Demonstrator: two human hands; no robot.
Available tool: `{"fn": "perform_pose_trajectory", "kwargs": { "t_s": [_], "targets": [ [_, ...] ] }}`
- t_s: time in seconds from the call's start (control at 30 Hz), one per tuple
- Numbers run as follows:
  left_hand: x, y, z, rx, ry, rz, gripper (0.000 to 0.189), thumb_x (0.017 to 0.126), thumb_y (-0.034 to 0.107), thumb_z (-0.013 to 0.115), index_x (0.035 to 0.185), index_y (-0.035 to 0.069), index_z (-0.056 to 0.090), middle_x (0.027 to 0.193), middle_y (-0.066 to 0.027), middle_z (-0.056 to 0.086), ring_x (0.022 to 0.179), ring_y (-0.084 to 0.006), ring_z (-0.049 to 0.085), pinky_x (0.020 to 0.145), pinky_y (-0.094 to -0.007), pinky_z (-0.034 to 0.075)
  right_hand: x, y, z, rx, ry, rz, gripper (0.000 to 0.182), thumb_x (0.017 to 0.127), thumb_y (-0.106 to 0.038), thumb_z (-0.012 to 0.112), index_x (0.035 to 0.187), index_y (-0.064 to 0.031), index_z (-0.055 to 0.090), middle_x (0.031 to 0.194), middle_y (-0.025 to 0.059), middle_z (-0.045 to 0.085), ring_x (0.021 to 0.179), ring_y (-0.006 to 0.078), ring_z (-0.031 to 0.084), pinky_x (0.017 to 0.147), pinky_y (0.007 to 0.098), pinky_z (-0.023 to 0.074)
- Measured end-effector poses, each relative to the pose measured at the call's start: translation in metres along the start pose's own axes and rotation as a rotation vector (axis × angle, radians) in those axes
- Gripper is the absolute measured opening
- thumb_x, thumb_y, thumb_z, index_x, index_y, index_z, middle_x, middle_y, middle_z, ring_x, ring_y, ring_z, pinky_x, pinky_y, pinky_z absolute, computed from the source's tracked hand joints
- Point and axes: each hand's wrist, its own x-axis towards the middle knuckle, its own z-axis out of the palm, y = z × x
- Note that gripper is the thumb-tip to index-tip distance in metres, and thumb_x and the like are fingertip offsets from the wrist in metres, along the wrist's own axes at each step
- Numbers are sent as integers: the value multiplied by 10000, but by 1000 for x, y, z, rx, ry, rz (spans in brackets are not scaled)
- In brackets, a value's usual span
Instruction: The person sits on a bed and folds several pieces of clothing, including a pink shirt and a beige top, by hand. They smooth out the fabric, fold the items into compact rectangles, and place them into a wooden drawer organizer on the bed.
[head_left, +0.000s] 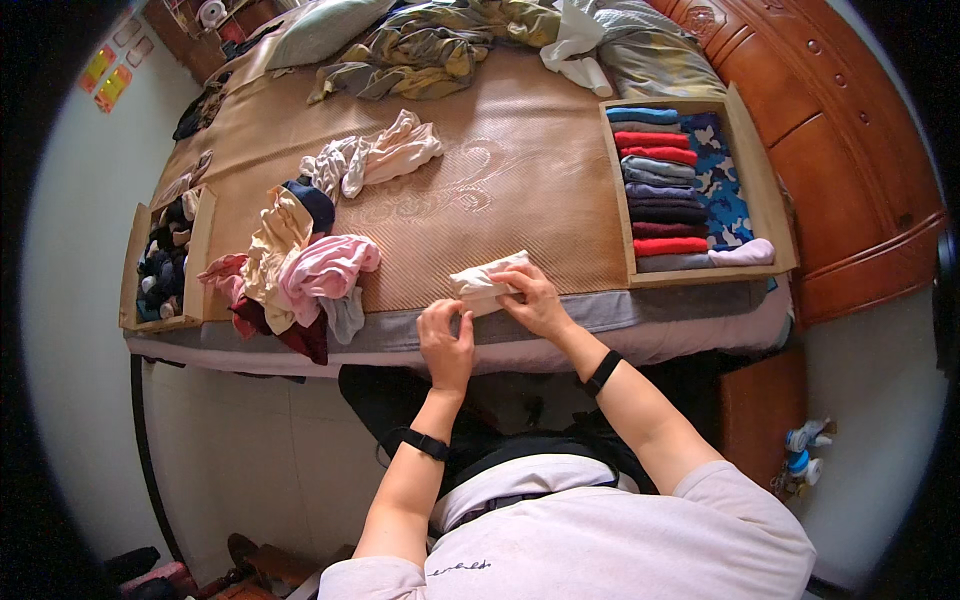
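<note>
A small folded pale cloth garment (484, 280) lies near the front edge of the bed in the head view. My right hand (531, 300) grips its right end, fingers over the top and thumb at the near side. At the garment's near left corner, my left hand (446, 341) has curled fingers, with the thumb close to the forefinger. Whether it pinches the fabric is not clear. To the left lies a loose heap of clothes, with a pink garment (326, 266), a cream garment (277, 255) and a dark red garment (307, 337).
On the right, an open box (780, 217) holds a row of folded clothes (664, 191). A smaller box (196, 262) of dark items stands left. Crumpled light garments (397, 154) lie mid-bed on the brown mat (540, 187). Rumpled bedding (420, 52) sits at the back, beside a wooden headboard (832, 112).
</note>
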Motion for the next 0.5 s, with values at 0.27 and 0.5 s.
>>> {"fn": "perform_pose_trajectory", "kwargs": {
  "t_s": [0.27, 0.5],
  "targets": [
    [15, -10, 30, -124, -47, -247, 197, 808, 85, 692, 980, 82, 597, 878, -80, 573, 764, -252, 613, 697, -385, 509, -3, 6, 11, -13, 72, 15, 159, 814, -175, 757, 972, -165, 770, 919, 20, 625, 874, 200, 599, 759, 323, 512],
    [14, -7, 40, 78, -14, -122, 227, 819, 108, 683, 997, 108, 542, 903, -81, 571, 777, -286, 618, 664, -419, 506, -7, 12, 10, -109, 19, -44, 185, 782, -218, 766, 966, -242, 781, 869, -17, 606, 877, 194, 557, 796, 328, 498]
  ]
}}
